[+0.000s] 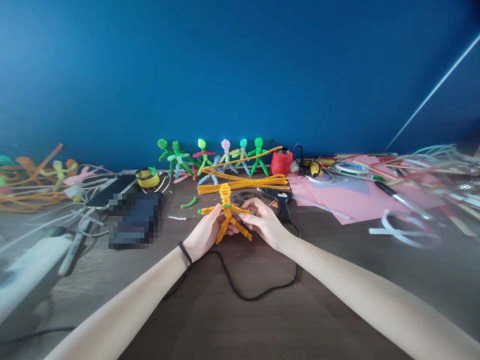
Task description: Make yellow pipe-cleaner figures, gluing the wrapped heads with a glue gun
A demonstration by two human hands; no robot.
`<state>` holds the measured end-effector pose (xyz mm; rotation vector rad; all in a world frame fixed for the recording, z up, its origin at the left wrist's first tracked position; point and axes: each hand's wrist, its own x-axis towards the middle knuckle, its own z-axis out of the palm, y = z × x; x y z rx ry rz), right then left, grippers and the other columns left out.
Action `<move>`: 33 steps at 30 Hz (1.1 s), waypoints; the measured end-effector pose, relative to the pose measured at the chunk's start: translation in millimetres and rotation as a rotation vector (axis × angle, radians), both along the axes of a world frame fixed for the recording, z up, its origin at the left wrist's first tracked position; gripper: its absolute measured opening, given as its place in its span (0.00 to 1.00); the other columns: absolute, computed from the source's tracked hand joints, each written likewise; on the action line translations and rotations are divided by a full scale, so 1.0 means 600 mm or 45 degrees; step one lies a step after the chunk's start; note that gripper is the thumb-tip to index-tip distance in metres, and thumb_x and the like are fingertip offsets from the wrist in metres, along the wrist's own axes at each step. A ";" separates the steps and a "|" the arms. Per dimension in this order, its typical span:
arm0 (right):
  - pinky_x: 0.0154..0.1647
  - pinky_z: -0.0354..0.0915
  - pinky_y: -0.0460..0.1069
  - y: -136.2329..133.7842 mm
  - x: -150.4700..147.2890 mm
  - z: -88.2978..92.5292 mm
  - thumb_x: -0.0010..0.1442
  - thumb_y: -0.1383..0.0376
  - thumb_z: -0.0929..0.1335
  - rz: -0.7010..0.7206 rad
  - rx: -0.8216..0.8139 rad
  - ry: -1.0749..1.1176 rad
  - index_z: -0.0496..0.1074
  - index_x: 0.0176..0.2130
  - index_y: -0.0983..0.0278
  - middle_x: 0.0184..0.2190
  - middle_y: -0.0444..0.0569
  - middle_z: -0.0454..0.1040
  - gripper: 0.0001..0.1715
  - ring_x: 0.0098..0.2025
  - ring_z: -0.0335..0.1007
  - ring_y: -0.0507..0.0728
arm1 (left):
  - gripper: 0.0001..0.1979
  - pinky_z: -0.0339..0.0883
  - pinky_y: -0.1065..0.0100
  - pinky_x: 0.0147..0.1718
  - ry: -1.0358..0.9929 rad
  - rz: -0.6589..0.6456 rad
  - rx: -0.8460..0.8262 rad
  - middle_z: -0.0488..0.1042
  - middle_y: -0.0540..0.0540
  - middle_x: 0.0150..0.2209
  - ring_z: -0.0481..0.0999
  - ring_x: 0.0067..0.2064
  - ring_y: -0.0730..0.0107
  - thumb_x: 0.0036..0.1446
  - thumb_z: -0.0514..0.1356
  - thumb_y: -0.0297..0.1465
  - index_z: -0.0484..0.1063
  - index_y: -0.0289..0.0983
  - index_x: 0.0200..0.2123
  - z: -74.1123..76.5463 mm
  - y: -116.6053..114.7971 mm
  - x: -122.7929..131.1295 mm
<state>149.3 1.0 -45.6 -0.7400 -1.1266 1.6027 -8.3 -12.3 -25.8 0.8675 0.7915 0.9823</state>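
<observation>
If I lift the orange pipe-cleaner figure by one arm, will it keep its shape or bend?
Probably light: the orange pipe-cleaner figure is only thin coiled stems, and the left hand and right hand hold it with fingertips. Its thin arms and legs would likely bend under a push. The fuzzy surface should not slip.

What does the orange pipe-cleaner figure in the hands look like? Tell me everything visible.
The orange figure looks made of fuzzy pipe cleaner wound into coils: a round head, a short trunk with a green bit at the neck, two arms spread sideways with green tips, and two splayed legs. It stands upright at the brown table. The left hand grips one arm and the trunk; the right hand holds the other arm and leg.
</observation>
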 end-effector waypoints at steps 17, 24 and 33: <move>0.20 0.48 0.44 0.002 0.003 0.002 0.44 0.65 0.71 0.040 -0.040 0.078 0.65 0.25 0.64 0.17 0.39 0.65 0.10 0.18 0.54 0.46 | 0.16 0.68 0.66 0.25 -0.062 0.096 -0.175 0.75 0.44 0.30 0.76 0.26 0.65 0.56 0.48 0.36 0.60 0.38 0.47 0.010 0.005 -0.004; 0.21 0.48 0.44 0.005 0.004 -0.003 0.46 0.66 0.70 0.055 -0.013 0.099 0.65 0.25 0.64 0.17 0.39 0.64 0.08 0.19 0.54 0.46 | 0.18 0.70 0.61 0.29 -0.087 0.101 -0.107 0.74 0.48 0.29 0.76 0.26 0.66 0.50 0.47 0.24 0.58 0.41 0.46 0.004 0.005 -0.005; 0.21 0.49 0.43 0.003 0.000 0.004 0.40 0.65 0.72 -0.015 -0.084 0.028 0.63 0.31 0.63 0.19 0.36 0.63 0.17 0.20 0.54 0.45 | 0.10 0.68 0.66 0.30 -0.054 0.107 -0.143 0.75 0.44 0.30 0.75 0.27 0.68 0.55 0.48 0.29 0.66 0.34 0.38 0.006 0.006 -0.003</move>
